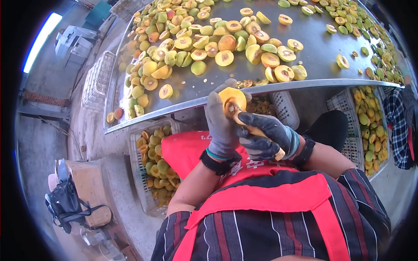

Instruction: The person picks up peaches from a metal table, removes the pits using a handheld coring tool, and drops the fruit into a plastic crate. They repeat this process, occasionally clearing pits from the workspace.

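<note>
My left hand (220,124), in a grey glove, holds a yellow peach half (235,95) with its cut face turned toward me. Wrapped in a darker blue-grey glove, my right hand (272,138) grips a pitting tool with a pale wooden handle (260,133). The tool's front end meets the brown stone hollow of the fruit; its exact tip is hard to make out. Both hands are over my red apron (185,150), just before the edge of a metal table (313,63). Many halved peaches (224,58) lie on the table, some with stones showing.
Below the table edge, a crate (138,174) of peach halves stands at left, another crate (285,108) in the middle, and a filled crate (356,145) at right. White crates (96,82), a cardboard box (89,178) and a black bag (65,202) are left. Another person's checked clothing (395,126) shows at right.
</note>
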A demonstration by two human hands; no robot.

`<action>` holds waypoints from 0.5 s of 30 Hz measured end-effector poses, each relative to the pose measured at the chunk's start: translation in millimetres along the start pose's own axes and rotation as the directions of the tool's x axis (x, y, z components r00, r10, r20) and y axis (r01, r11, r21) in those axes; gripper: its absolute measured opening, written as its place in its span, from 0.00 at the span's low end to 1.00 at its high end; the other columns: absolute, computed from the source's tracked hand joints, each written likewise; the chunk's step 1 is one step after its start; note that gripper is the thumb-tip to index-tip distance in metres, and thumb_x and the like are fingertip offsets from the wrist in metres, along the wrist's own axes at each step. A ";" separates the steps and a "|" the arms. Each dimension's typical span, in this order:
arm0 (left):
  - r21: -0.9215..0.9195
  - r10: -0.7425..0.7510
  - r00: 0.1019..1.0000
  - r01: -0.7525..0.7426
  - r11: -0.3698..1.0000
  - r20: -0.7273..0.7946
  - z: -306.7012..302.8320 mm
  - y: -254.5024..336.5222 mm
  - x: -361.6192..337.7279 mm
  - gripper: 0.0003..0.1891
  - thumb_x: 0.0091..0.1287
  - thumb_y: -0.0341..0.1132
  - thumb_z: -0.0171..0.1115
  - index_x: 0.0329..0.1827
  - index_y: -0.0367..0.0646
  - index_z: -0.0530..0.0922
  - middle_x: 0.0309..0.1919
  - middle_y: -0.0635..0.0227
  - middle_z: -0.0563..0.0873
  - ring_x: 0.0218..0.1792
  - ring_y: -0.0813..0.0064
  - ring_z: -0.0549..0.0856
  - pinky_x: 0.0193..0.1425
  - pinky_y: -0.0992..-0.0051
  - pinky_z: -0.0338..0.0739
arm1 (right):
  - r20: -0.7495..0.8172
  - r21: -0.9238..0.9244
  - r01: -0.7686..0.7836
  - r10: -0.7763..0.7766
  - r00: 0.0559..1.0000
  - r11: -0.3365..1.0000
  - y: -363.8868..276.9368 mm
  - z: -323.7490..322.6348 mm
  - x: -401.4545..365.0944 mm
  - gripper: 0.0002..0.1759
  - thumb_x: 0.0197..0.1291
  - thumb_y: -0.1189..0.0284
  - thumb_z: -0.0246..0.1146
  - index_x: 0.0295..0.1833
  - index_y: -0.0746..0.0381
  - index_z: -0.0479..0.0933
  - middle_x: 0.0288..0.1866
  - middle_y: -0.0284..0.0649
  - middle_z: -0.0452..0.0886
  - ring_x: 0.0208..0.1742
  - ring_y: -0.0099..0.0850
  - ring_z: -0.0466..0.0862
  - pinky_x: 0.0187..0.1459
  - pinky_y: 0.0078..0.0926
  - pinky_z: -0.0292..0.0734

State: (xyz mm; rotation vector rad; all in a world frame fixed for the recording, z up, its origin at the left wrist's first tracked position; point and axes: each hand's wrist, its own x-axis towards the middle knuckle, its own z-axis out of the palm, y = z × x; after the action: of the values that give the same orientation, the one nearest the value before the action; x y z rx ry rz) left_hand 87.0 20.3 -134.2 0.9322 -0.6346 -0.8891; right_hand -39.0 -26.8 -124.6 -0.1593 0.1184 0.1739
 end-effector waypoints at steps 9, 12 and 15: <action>-0.401 -0.184 0.975 0.120 0.908 -0.124 -31.7 19.8 7.0 0.29 0.68 0.60 0.38 0.51 0.43 0.72 0.30 0.61 0.82 0.18 0.74 0.77 0.20 0.78 0.72 | -0.045 -0.235 0.229 -0.246 0.968 0.945 1.0 1.9 -8.7 0.21 0.66 0.53 0.50 0.33 0.61 0.70 0.13 0.33 0.67 0.06 0.22 0.62 0.09 0.17 0.57; -0.057 0.030 0.987 -0.039 0.998 -0.160 -121.3 55.0 -1.7 0.26 0.68 0.57 0.43 0.51 0.43 0.73 0.29 0.64 0.81 0.20 0.76 0.77 0.23 0.77 0.73 | -0.105 -0.873 0.077 -0.340 0.934 0.482 -18.4 -15.0 -25.7 0.19 0.63 0.54 0.55 0.38 0.62 0.72 0.17 0.33 0.71 0.15 0.21 0.70 0.16 0.17 0.65; 0.796 0.173 0.903 0.241 0.555 -0.394 -194.2 117.1 -15.6 0.17 0.63 0.40 0.58 0.47 0.36 0.78 0.43 0.62 0.80 0.44 0.73 0.79 0.47 0.75 0.74 | -0.482 -0.855 -0.519 -0.365 0.797 -0.003 -27.1 -17.3 -34.6 0.21 0.61 0.52 0.57 0.43 0.60 0.73 0.20 0.33 0.72 0.18 0.23 0.73 0.20 0.21 0.69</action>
State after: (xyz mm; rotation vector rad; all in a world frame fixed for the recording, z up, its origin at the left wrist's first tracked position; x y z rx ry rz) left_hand 274.6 148.1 -123.0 1.9729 -0.6453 -0.3201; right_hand -69.7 -61.7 -133.1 -1.8320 0.6904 0.3128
